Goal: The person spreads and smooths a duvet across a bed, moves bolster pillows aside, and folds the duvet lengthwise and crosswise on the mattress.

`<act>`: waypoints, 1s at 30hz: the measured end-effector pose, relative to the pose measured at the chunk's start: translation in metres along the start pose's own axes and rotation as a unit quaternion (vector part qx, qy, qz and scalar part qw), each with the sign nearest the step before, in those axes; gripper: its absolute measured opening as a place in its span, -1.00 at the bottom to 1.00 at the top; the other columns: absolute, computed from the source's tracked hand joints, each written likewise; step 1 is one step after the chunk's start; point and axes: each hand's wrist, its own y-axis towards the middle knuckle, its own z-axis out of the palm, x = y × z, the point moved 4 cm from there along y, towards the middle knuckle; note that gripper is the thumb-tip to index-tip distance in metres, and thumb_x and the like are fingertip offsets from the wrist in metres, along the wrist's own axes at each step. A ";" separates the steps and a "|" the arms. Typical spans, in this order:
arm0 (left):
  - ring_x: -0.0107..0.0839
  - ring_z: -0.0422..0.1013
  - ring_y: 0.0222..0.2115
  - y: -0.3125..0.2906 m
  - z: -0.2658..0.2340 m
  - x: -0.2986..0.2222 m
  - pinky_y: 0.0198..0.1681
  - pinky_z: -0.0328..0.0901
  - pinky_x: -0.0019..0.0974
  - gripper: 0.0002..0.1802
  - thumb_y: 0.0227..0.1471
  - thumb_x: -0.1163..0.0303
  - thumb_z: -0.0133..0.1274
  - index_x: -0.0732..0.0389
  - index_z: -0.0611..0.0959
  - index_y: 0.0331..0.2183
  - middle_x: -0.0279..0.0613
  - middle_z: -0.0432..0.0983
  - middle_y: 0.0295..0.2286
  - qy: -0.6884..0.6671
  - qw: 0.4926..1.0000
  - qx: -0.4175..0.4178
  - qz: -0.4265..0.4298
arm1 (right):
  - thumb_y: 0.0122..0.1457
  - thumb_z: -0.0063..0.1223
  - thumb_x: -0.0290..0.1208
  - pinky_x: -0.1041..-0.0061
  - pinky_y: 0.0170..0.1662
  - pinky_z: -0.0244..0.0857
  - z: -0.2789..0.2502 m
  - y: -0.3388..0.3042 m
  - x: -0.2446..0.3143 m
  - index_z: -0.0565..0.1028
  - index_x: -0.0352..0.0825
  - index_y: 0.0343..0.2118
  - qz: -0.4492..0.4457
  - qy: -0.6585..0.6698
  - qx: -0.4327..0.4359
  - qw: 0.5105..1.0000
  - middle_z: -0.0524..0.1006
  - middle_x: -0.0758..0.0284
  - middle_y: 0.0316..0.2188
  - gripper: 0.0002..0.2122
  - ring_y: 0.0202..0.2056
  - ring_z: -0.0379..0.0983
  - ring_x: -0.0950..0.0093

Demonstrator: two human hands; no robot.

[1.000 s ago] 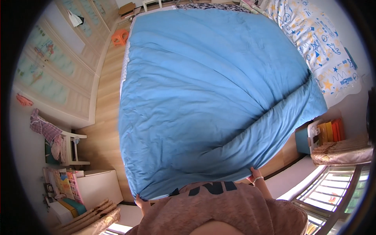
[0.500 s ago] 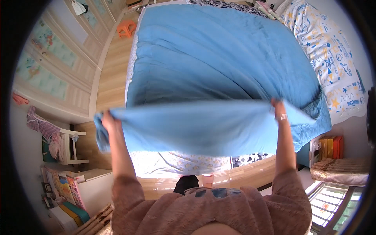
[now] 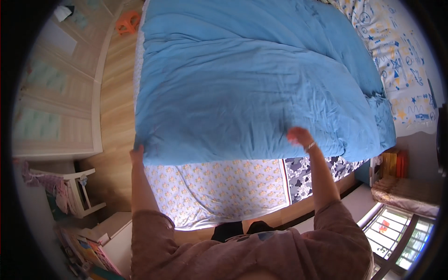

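A wide blue quilt [image 3: 233, 93] lies over most of the bed, with soft creases across it. Its near edge stops short of the bed's near side. At its near left corner, my left hand [image 3: 137, 155] grips the edge, some fingers hidden by the cloth. Over the near right part is my right hand [image 3: 300, 136], a bracelet at its wrist. Its fingers look bent but are blurred, and no cloth is seen lifted in them. Below the quilt's edge show a pale flowered sheet [image 3: 224, 186] and a black, white and grey patterned cloth [image 3: 301, 177].
A white pillow or cover with blue and yellow drawings [image 3: 396, 60] lies along the right. An orange stool [image 3: 128, 23] stands on the wooden floor [image 3: 116, 93] at the far left. Nearer on the left is a white chair [image 3: 81, 196] with clothes; a window [image 3: 392, 233] is at lower right.
The blue quilt's near edge, held up between both hands before, has come down flat onto the bed. My right hand has moved left and away from that edge; my left hand is lower.
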 end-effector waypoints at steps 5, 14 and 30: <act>-0.33 0.28 -0.38 -0.021 0.015 0.031 -0.34 0.16 -0.32 -0.31 -0.43 -0.04 0.03 0.38 0.40 -0.36 -0.11 0.36 -0.43 -0.198 0.972 -0.121 0.038 | -0.09 -0.25 0.02 0.46 -0.52 0.24 0.042 -0.054 -0.131 0.29 -0.31 -0.48 0.291 0.140 -0.034 0.946 0.39 0.29 -0.62 -0.60 -0.60 0.31 0.51; -0.51 0.26 -0.43 -0.133 -0.045 -0.031 -0.35 0.16 -0.49 -0.68 -0.28 0.32 0.02 0.31 0.42 -0.42 -0.25 0.36 -0.45 -0.456 0.874 -0.020 0.164 | -0.20 -0.07 0.01 0.31 -0.24 0.13 0.099 -0.011 -0.121 0.17 -0.28 -0.18 0.156 0.508 -0.128 0.837 0.27 0.33 -0.25 -0.44 -0.30 0.25 0.39; -0.48 0.27 -0.54 -0.267 -0.153 0.061 -0.39 0.15 -0.47 -0.78 -0.38 0.41 0.04 0.33 0.47 -0.55 -0.23 0.37 -0.56 -0.497 0.842 -0.100 0.184 | -0.18 -0.03 -0.45 0.31 -0.30 0.23 0.098 -0.151 -0.107 0.10 -0.51 -0.19 0.029 0.557 -0.186 0.809 0.27 0.12 -0.30 -0.53 -0.31 0.26 0.27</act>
